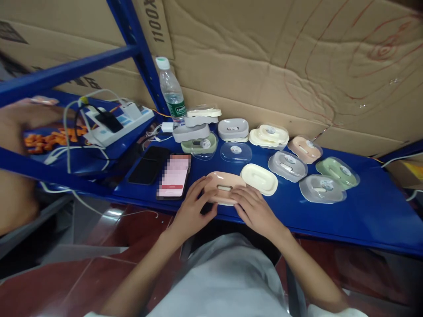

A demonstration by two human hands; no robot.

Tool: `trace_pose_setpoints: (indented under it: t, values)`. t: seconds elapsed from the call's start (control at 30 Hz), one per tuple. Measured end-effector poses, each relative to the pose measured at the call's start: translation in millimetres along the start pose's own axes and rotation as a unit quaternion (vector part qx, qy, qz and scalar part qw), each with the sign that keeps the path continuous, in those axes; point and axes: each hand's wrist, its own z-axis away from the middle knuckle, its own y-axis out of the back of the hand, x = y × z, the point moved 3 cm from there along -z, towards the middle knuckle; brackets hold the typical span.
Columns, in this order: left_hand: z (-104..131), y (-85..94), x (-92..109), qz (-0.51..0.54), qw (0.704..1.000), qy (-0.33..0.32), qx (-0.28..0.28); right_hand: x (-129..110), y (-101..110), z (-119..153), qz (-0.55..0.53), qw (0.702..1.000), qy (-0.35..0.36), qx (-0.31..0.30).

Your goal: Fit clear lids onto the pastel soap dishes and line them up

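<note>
A pink soap dish [226, 179] with a slot in its middle is held near the front edge of the blue table, its pale rim showing below. My left hand [196, 203] grips its left end, fingers on top and thumb at the near side. On the right end lies my right hand [253, 203], fingers curled over it with the thumb at the near edge. Just behind my right hand rests a cream soap dish part [259, 178]. A clear lid [235, 152] with a round label sits farther back.
Grey lidded dishes [287, 166], a green one [337, 172] and a pink one [304, 149] stand to the right. Stacked dishes [191, 132] and a water bottle [172, 94] are behind. Phones [175, 176] lie left, near a power strip [124, 125]. Another person's arm [20, 163] shows at far left.
</note>
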Motion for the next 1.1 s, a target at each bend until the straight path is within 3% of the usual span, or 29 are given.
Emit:
trace_pose_setpoints:
  t: [0.37, 0.67, 0.77, 0.87, 1.0, 1.1]
  values:
    - [3, -0.5, -8, 0.026, 0.999, -0.013, -0.036, -1, -2, 5, 0.032, 0.999, -0.003, 0.043]
    - [6, -8.9, -8, -0.004, 1.0, -0.011, -0.006, 4, 3, 2, 0.016, 1.0, 0.002, 0.024]
    - [4, -8.1, -5, -0.034, 0.999, 0.011, 0.019, 27, 19, -18, 0.029, 0.999, -0.004, 0.02]
    - [2, -6.9, -3, -0.065, 0.996, 0.029, 0.055, 65, 31, -57, 0.066, 0.996, -0.064, 0.0]
    - [2, -7.5, -1, -0.094, 0.993, 0.038, 0.064, 112, 23, -111, 0.084, 0.977, -0.155, -0.116]
    - [-1, -8.2, -1, -0.112, 0.992, 0.036, 0.055, 126, 16, -129, 0.067, 0.975, -0.17, -0.127]
